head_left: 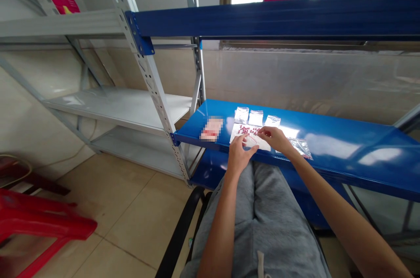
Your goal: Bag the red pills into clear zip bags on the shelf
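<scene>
Small dark red beads [244, 130] lie in a loose group on a white sheet of paper [263, 143] near the front edge of the blue shelf. A thin red string [252, 139] curves over the paper between my hands. My left hand [240, 152] is at the sheet's front left, its fingertips closed at the string's left end and its thumb pointing right. Over the sheet's right side, my right hand [274, 137] has its fingertips pinched close to the beads; what is between them is too small to make out.
Behind the paper lie clear plastic bags [256, 117]. Another shiny bag [302, 147] rests right of my right forearm, and a blurred pinkish packet [211, 129] lies left on the blue shelf [348, 138]. A blue beam [262, 22] crosses above. A red stool [46, 217] stands left.
</scene>
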Demonstrator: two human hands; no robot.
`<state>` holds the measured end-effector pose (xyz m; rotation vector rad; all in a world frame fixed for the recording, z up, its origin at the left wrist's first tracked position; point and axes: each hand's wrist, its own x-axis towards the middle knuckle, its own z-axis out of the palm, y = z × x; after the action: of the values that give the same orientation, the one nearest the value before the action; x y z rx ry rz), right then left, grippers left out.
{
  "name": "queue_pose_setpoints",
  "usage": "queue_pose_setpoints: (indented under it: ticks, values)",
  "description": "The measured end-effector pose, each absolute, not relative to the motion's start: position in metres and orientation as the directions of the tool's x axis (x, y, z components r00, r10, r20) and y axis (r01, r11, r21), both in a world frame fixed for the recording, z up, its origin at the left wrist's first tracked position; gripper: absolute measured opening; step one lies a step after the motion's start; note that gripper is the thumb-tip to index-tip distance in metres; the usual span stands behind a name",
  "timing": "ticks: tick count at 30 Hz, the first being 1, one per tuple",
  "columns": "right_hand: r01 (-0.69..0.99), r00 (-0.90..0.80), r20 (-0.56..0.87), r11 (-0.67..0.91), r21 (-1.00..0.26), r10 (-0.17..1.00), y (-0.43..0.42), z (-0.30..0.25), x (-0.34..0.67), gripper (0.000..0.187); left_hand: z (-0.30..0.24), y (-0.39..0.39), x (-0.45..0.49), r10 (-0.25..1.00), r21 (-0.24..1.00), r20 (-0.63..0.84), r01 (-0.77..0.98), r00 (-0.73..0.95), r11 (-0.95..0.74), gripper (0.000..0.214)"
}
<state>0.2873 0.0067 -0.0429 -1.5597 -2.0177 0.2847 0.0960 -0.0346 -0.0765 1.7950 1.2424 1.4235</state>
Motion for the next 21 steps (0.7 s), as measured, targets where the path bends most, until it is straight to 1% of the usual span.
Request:
queue_pose_setpoints:
  ticks: [1,3,6,8,10,14,18,21]
  values:
    - [0.769,-0.206,0.306,0.347,-0.537,0.929,0.002,-0.038,0.285,0.027,-0.077,-0.035,0.097,0.891,0.837,0.454,0.334,0.016,-0.433,0.049]
    - [0.683,-0.302,0.32,0.438,-0.584,0.898,-0.008,-0.03,0.28,0.029,-0.077,-0.035,0.098,0.89,0.837,0.457,0.336,0.004,-0.431,0.051]
    - [0.628,-0.392,0.325,0.508,-0.59,0.861,-0.015,-0.022,0.275,0.028,-0.077,-0.035,0.1,0.883,0.83,0.468,0.339,0.009,-0.443,0.051]
    - [0.639,-0.394,0.33,0.514,-0.573,0.858,-0.012,-0.022,0.275,0.027,-0.077,-0.035,0.101,0.882,0.828,0.47,0.339,0.015,-0.447,0.051]
    - [0.705,-0.319,0.333,0.457,-0.542,0.887,-0.002,-0.026,0.277,0.025,-0.077,-0.035,0.1,0.881,0.824,0.473,0.349,0.014,-0.447,0.051]
    - [0.867,-0.097,0.326,0.24,-0.436,0.94,0.024,-0.044,0.282,0.02,-0.078,-0.035,0.099,0.873,0.808,0.487,0.37,0.016,-0.458,0.05]
    - [0.935,-0.077,0.349,0.19,-0.3,0.934,0.038,-0.061,0.281,0.018,-0.078,-0.034,0.097,0.874,0.812,0.485,0.361,0.02,-0.459,0.049]
    - [0.951,-0.064,0.348,0.162,-0.262,0.935,0.04,-0.067,0.279,0.02,-0.078,-0.033,0.096,0.874,0.812,0.485,0.364,0.015,-0.457,0.049]
